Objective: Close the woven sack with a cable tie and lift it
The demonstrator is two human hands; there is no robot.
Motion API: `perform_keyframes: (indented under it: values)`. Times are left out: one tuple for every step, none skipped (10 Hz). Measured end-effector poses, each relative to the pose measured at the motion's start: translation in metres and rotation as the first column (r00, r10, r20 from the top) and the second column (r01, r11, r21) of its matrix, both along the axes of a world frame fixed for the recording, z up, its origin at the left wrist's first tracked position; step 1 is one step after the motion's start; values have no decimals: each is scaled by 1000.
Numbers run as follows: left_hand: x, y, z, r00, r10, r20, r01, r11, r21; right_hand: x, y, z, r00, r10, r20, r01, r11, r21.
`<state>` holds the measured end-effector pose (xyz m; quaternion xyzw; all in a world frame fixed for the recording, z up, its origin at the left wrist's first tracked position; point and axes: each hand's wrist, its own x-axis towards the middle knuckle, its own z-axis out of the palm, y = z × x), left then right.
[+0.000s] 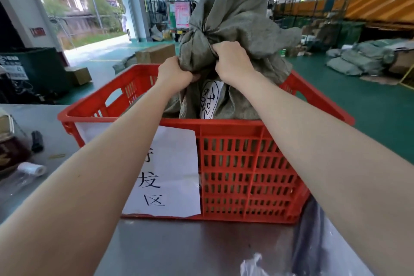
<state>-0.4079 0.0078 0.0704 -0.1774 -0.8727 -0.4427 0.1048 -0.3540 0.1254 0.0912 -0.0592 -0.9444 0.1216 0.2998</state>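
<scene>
A grey-green woven sack (237,20) stands upright in a red plastic crate (246,163) on a grey table. Its top is gathered into a cinched neck with loose fabric bunched above. My left hand (173,73) is clenched on the fabric at the sack's left side, just below the neck. My right hand (231,60) is clenched on the fabric right at the gathered neck. A white label with black handwriting (210,98) shows on the sack's front, between my forearms. I cannot make out a cable tie around the neck.
A white paper sheet with black characters (170,172) is stuck to the crate's front. A white tape roll (31,169) and a black object (37,141) lie on the table at left. Cardboard boxes (155,52) and more filled sacks (358,56) sit on the green floor beyond.
</scene>
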Motion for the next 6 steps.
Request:
perform_keyframes:
  values:
    - [2,-2,2,999,-19,33,21,999,-43,3,2,-2,999,-35,14,34,998,61]
    - [4,-8,11,993,-67,99,69,998,-15,8,1,3,994,-88,58,81,989,121]
    - [5,-19,21,994,-44,105,42,999,21,14,-7,12,981,-147,126,129,982,141]
    - [14,-29,36,998,-24,61,23,1000,16,19,-18,26,984,-135,119,119,984,133]
    - [29,-44,54,1000,-13,14,13,1000,20,27,-36,41,992,-90,88,81,992,99]
    - [45,-59,61,1000,-7,-12,7,998,55,33,-51,48,996,-23,89,19,998,53]
